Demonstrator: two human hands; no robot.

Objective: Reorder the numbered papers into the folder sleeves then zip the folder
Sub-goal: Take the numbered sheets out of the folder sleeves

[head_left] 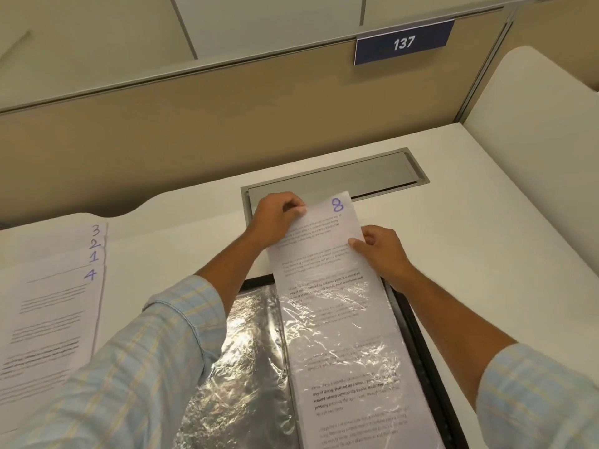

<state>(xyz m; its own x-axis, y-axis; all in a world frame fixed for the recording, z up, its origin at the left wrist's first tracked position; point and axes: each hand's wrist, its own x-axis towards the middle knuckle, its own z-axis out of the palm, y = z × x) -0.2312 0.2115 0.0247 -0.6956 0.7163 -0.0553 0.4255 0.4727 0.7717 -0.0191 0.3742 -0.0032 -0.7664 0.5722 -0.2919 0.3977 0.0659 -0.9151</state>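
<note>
A black zip folder [418, 335] lies open on the desk in front of me, its clear plastic sleeves [246, 335] crinkled and shiny. A printed paper marked 8 [324, 254] sits partway in the right-hand sleeve, its top third sticking out. My left hand [275, 218] pinches the paper's top left corner. My right hand [382, 251] pinches its right edge a little lower. At the left lies a fanned stack of papers [55, 303] marked 3, 2, 1 and 4, with 4 on top.
A grey cable hatch [356, 176] is set into the white desk [470, 238] just behind the paper. A beige partition with a blue 137 sign [403, 43] rises at the back. A white divider [534, 124] closes the right side.
</note>
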